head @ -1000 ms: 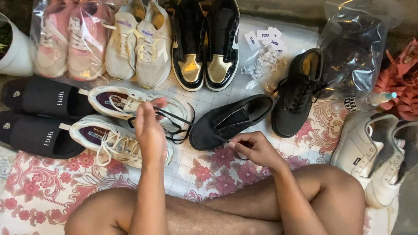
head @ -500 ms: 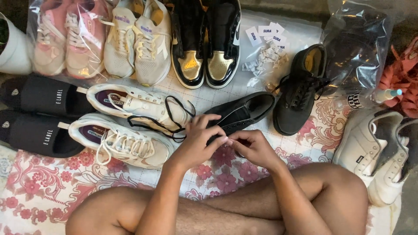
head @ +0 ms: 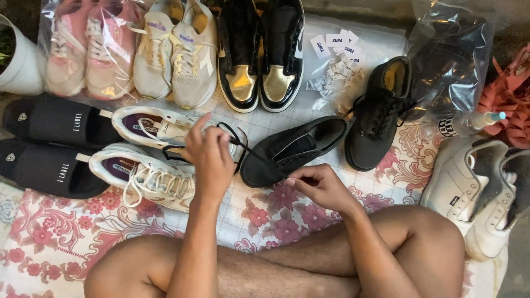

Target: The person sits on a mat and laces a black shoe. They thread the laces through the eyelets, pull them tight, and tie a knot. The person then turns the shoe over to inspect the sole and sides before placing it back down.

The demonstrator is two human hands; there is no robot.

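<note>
- Black shoe (head: pixel 292 150) lies on its side on the floral cloth (head: pixel 49 243), just ahead of your crossed legs
- Your left hand (head: pixel 208 157) pinches the black lace (head: pixel 251 149), pulled taut up-left from the shoe
- Your right hand (head: pixel 320 186) is closed at the shoe's near edge; what it pinches can't be told
- Its mate (head: pixel 378 118) sits just right
- White sneakers (head: pixel 146 165) lie under your left hand, black slippers (head: pixel 49 143) further left
- Bagged pairs line the top

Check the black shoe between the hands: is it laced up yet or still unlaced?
Partly laced. The left hand pulls a black lace taut from the black shoe, held by the right hand; its upper eyelets look open.
</note>
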